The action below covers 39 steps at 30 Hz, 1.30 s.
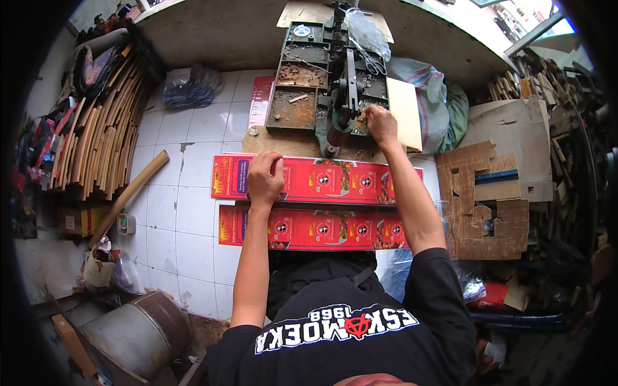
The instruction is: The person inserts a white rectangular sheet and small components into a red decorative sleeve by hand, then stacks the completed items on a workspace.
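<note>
Two long red printed card strips lie crosswise before me, a far strip [302,180] and a near strip [309,227]. My left hand [266,177] rests on the far strip towards its left end, fingers curled and closed; what they hold, if anything, is hidden. Beyond the strips stands a dark green hand press [347,83] with an upright post. A divided metal tray [315,96] with small bits in its compartments surrounds it. My right hand [381,125] reaches into the tray's right side, fingertips pinched together among small parts; anything between them is too small to make out.
Scissors [372,63] and a clear plastic bag [367,32] lie on the tray's far right. Cut brown board [486,206] lies at right, near woven sacks [425,96]. Stacked board pieces [103,122], a cardboard tube [132,196] and a metal drum [141,328] are at left.
</note>
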{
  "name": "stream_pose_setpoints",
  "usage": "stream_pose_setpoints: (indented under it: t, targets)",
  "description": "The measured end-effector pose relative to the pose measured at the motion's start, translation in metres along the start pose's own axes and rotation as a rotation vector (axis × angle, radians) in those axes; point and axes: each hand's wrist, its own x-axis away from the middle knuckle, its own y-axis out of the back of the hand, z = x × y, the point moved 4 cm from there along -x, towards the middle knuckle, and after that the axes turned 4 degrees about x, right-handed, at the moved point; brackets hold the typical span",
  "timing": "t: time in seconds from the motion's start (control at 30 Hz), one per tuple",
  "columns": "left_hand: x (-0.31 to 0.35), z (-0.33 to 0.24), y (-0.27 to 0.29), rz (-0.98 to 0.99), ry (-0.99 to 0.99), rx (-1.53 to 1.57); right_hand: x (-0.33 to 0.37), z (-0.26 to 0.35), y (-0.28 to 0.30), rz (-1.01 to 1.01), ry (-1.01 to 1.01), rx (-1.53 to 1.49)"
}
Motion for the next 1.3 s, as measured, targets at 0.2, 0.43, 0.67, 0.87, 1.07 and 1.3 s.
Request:
stream_pose_setpoints:
  t: [0.2,0.43,0.67,0.87,1.07,1.3]
  targets:
    - [0.001,0.001,0.001,0.009,0.015,0.007,0.003,0.0,0.013,-0.082,-0.122,-0.153]
    - [-0.001,-0.002,-0.001,0.005,0.006,-0.007,0.01,-0.028,0.017,-0.217,-0.479,-0.719]
    - [0.0,-0.001,-0.004,0.009,0.007,-0.017,0.06,-0.007,0.011,0.007,-0.757,-1.832]
    - [0.0,-0.001,0.0,0.016,0.019,-0.017,0.101,0.049,0.051,0.176,-0.705,-2.341]
    - [-0.001,-0.001,-0.003,0.033,0.028,-0.006,0.114,0.093,0.093,0.282,-0.645,-2.526]
    - [-0.001,-0.001,-0.003,0.032,0.026,-0.011,0.127,0.129,0.116,0.381,-0.666,-2.55]
